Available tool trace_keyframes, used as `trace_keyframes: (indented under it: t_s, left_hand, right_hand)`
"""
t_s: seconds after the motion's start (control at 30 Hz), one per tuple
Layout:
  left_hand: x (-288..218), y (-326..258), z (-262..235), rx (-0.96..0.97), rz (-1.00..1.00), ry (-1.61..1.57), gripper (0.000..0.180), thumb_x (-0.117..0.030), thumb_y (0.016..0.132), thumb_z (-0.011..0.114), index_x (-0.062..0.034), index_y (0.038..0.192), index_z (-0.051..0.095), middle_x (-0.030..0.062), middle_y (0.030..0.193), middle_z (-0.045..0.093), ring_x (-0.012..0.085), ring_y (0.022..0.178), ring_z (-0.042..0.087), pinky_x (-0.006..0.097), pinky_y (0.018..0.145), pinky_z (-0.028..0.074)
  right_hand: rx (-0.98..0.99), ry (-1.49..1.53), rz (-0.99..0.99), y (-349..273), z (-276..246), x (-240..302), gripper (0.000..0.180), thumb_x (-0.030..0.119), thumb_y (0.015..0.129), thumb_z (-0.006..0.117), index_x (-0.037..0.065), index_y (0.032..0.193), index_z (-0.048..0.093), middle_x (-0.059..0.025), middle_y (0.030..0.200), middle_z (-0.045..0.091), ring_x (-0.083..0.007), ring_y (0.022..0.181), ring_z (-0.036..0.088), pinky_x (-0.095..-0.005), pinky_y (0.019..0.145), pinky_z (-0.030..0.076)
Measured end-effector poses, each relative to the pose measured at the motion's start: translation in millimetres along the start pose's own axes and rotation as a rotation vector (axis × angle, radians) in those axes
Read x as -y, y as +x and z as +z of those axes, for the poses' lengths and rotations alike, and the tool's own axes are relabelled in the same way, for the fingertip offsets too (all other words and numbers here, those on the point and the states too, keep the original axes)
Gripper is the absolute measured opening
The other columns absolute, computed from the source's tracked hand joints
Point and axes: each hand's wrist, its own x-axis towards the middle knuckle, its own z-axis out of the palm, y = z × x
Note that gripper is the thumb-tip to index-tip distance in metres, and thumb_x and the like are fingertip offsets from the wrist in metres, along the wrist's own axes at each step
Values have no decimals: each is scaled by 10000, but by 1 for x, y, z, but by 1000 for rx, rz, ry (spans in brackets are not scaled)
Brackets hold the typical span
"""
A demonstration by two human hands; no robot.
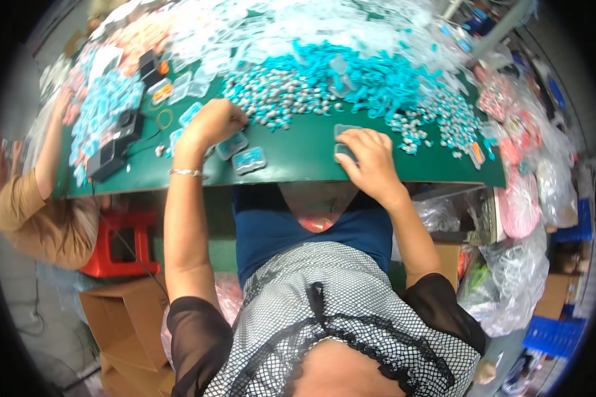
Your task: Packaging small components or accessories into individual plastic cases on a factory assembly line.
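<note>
My right hand (372, 157) grips a small clear plastic case (345, 128) near the table's front edge, thumb on one side and fingers on the other. The case stands open, and my fingers cover part of it. My left hand (213, 124) is closed with its fingertips curled under, beside a heap of small silver-and-teal pieces (278, 92). Whatever those fingers hold is hidden. Below that hand lie small clear cases with teal contents, one of them a closed case (249, 161) near the edge. More such cases are partly covered by my left wrist.
Teal cords (387, 83) are heaped behind my right hand, with many clear empty cases (258, 30) farther back. Black boxes (116, 149) and a pile of light-blue cases (106, 106) sit at the left, near another person's arm (49, 149). Plastic bags (520, 192) hang at the right.
</note>
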Motion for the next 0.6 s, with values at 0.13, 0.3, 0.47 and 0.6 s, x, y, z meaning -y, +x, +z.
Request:
trace_keyframes:
  t_s: [0.13, 0.3, 0.47, 0.6]
  left_hand:
    - [-1, -2, -2, 61, -1, -61, 120, -38, 755, 686, -19, 870, 714, 168, 813, 705, 327, 752, 687, 394, 686, 529]
    - [-35, -14, 2, -279, -105, -318, 120, -28, 807, 686, -5, 924, 678, 85, 763, 660, 158, 642, 589, 306, 612, 483]
    - [-86, -18, 38, -409, -17, -721, 139, -39, 907, 647, -10, 1030, 707, 21, 826, 662, 66, 698, 553, 250, 619, 465]
    - [-129, -19, 79, -358, -48, -878, 131, -42, 912, 660, 4, 1026, 704, 0, 830, 657, 44, 726, 560, 223, 645, 474]
  right_hand:
    - [-21, 26, 6, -6, 0, 5, 296, 233, 832, 710, 121, 1101, 658, -47, 1108, 648, -244, 1101, 580, -443, 974, 360]
    - [-181, 80, 124, -9, -20, -23, 149, 175, 845, 679, 129, 985, 700, -44, 965, 682, -247, 979, 611, -421, 914, 379]
    - [-240, -342, 219, -11, -45, -75, 137, 130, 796, 726, 154, 930, 726, -7, 916, 676, -213, 937, 598, -429, 921, 358]
    - [-140, -419, 170, 0, -41, -80, 141, 145, 775, 747, 148, 911, 712, -9, 859, 640, -222, 945, 582, -495, 949, 329]
